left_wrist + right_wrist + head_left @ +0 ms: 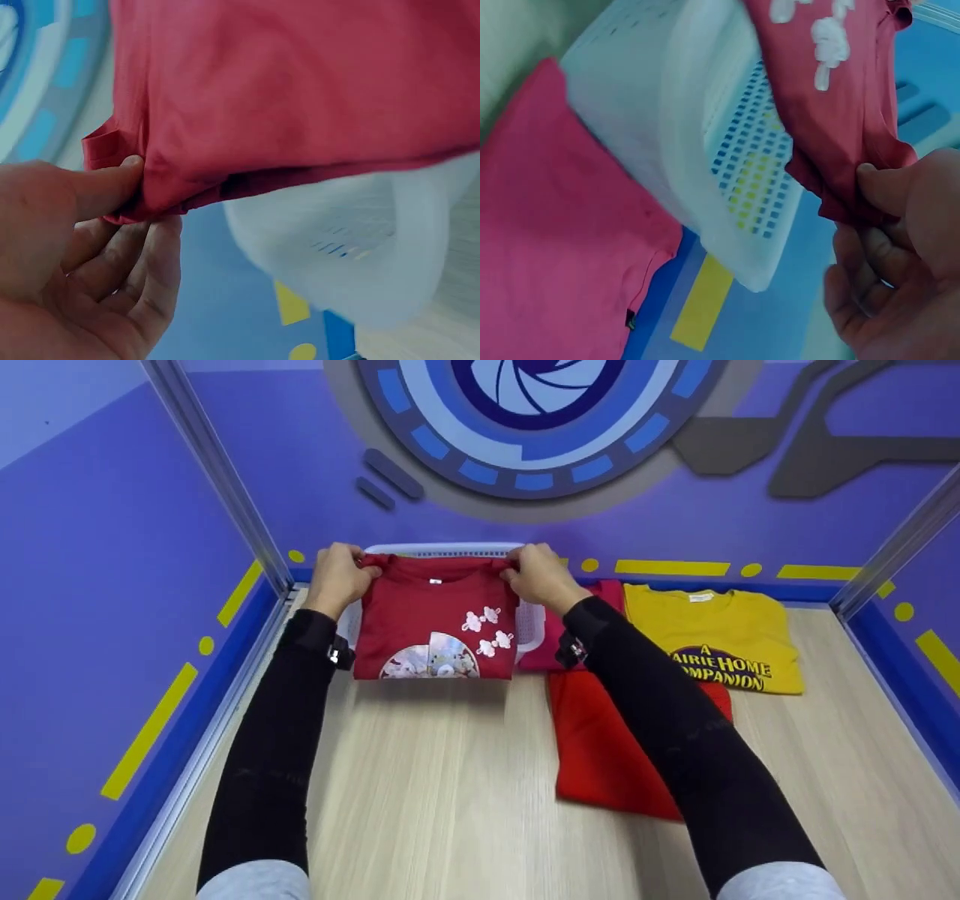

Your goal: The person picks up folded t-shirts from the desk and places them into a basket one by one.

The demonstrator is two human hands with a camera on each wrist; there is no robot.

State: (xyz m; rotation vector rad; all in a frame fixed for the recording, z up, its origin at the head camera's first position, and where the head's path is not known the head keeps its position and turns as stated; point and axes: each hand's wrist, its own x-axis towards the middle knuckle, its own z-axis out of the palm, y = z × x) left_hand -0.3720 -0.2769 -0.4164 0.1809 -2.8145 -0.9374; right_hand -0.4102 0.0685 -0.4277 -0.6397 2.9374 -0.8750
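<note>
A folded dark red T-shirt (420,615) with a white cloud print and a half-round picture hangs between both hands, above a white plastic basket (531,628). My left hand (339,577) pinches its upper left corner between thumb and fingers, as the left wrist view shows on the red cloth (300,90). At the upper right corner my right hand (546,576) pinches the shirt the same way; in the right wrist view the thumb presses on the cloth (832,142). Most of the basket is hidden behind the shirt, and its contents cannot be seen in the head view.
Right of the basket lie a folded pink garment (562,225), a yellow T-shirt (712,630) with dark lettering and an orange-red folded garment (607,750), partly under my right arm. Blue printed walls (112,547) close in the wooden table (450,795) at the back and sides.
</note>
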